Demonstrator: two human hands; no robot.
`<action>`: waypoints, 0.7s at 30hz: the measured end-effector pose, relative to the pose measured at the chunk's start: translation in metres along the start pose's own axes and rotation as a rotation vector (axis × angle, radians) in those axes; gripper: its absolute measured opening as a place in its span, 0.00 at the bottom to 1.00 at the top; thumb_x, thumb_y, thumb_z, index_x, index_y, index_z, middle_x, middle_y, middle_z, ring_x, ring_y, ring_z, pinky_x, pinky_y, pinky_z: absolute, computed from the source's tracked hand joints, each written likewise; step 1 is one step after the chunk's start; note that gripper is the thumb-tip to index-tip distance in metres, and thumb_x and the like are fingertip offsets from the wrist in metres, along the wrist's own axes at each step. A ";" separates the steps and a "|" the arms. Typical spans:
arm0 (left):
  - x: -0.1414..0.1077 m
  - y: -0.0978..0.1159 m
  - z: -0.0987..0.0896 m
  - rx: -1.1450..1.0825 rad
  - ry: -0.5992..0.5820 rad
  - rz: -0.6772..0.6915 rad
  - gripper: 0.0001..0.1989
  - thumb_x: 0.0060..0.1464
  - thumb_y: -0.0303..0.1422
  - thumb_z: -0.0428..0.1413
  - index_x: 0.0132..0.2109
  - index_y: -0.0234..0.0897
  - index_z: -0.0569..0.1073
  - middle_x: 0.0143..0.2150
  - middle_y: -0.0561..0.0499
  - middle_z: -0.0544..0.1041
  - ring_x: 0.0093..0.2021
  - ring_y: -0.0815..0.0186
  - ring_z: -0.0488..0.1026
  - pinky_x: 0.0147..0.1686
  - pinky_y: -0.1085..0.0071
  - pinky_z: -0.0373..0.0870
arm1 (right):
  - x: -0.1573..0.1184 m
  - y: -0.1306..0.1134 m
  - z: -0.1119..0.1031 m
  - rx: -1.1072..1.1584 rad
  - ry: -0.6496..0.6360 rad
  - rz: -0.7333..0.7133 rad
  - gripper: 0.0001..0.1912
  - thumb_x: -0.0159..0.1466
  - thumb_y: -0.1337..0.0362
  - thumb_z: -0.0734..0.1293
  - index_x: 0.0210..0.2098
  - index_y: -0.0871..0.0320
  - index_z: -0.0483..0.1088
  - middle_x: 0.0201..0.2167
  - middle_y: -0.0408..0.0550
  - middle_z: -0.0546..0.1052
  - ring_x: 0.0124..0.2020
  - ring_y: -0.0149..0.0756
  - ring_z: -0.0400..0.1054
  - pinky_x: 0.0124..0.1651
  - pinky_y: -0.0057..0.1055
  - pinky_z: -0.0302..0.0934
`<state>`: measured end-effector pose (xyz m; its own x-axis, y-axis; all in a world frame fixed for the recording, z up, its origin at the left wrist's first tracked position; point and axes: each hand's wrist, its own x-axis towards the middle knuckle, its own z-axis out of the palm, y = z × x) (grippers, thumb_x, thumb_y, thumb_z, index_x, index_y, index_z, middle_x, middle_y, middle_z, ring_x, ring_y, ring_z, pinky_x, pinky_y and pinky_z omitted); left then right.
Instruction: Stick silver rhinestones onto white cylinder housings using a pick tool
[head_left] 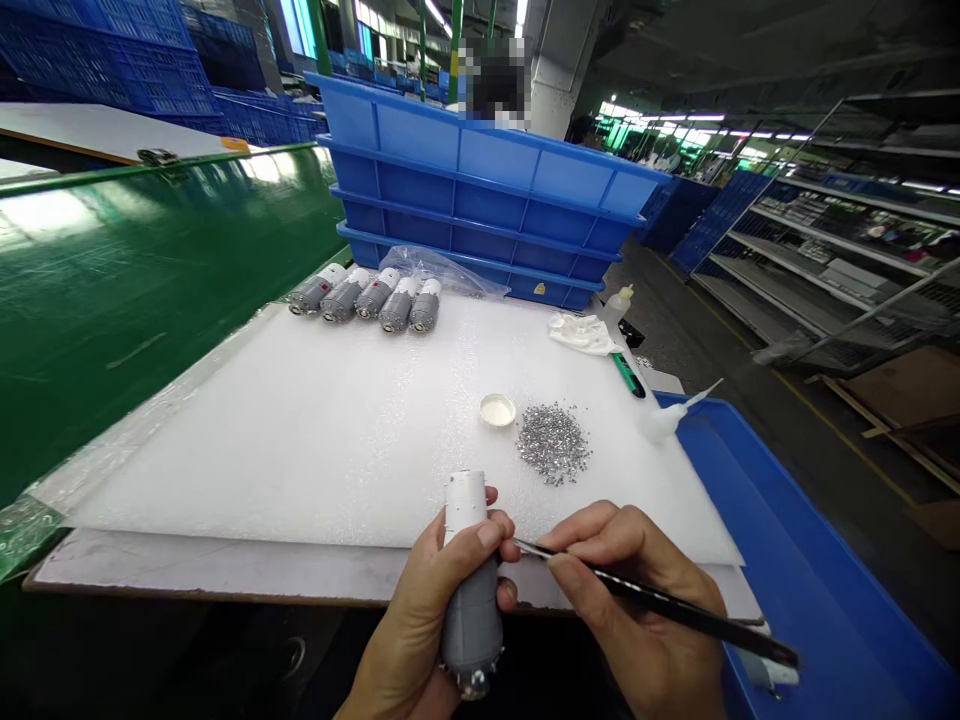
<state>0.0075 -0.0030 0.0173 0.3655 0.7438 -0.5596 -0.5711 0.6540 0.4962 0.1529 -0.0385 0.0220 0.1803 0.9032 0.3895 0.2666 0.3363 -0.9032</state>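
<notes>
My left hand (420, 610) is wrapped round a grey and white cylinder (472, 610), held upright with its white end up. Small studs dot its surface, and clear ones ring the lower end. In my right hand (645, 600), thumb and fingers pinch a slim black pen-like tool (675, 605). Its thin metal tip reaches the left fingertips beside the cylinder; whether it touches the cylinder I cannot tell. Beyond the hands, a pile of small shiny rhinestones (553, 443) lies on white foam sheeting (300, 430), next to a shallow round dish (497, 409) with a pale content.
Several similar cylinders (375, 295) lie at the back left beside clear plastic film. Stacked blue crates (487, 200) stand behind. On the right are a white cloth (581, 333), a green cutter (628, 375), a squeeze bottle (664, 422) and a blue tray (817, 560).
</notes>
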 end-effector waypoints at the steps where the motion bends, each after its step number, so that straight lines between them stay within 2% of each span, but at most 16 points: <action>1: -0.001 0.001 0.002 0.007 0.009 0.018 0.16 0.51 0.33 0.68 0.46 0.35 0.75 0.28 0.54 0.77 0.23 0.74 0.71 0.28 0.79 0.71 | 0.000 0.001 0.000 0.022 -0.011 0.028 0.07 0.63 0.71 0.70 0.32 0.53 0.70 0.31 0.41 0.79 0.30 0.29 0.77 0.30 0.20 0.72; 5: -0.002 0.002 0.004 0.020 0.017 0.069 0.18 0.47 0.35 0.70 0.44 0.36 0.75 0.26 0.56 0.77 0.21 0.75 0.70 0.25 0.80 0.70 | 0.002 0.004 0.003 0.112 0.051 0.084 0.07 0.63 0.68 0.70 0.29 0.55 0.70 0.28 0.42 0.77 0.20 0.25 0.69 0.19 0.18 0.61; 8: 0.000 0.002 0.004 0.013 0.003 0.061 0.19 0.44 0.36 0.71 0.42 0.37 0.75 0.27 0.56 0.76 0.21 0.75 0.70 0.24 0.80 0.70 | 0.004 0.004 0.007 0.121 0.080 0.090 0.07 0.62 0.68 0.71 0.28 0.56 0.71 0.27 0.43 0.77 0.18 0.23 0.64 0.18 0.19 0.59; 15: -0.001 0.000 0.010 0.029 0.077 0.094 0.14 0.47 0.32 0.70 0.40 0.35 0.76 0.27 0.54 0.76 0.23 0.75 0.69 0.27 0.80 0.71 | 0.006 0.001 0.008 0.073 0.097 0.069 0.07 0.61 0.68 0.71 0.27 0.56 0.72 0.26 0.43 0.77 0.18 0.24 0.65 0.18 0.18 0.60; 21: 0.001 -0.001 0.005 0.019 -0.026 0.082 0.16 0.48 0.34 0.69 0.42 0.37 0.74 0.27 0.56 0.76 0.22 0.75 0.70 0.24 0.81 0.69 | 0.006 0.002 0.009 0.113 0.082 0.086 0.07 0.62 0.68 0.71 0.27 0.56 0.72 0.26 0.44 0.77 0.25 0.30 0.74 0.23 0.20 0.65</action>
<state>0.0120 -0.0019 0.0190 0.3372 0.7984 -0.4988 -0.5860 0.5927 0.5525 0.1462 -0.0299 0.0207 0.2755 0.9069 0.3187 0.1391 0.2905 -0.9467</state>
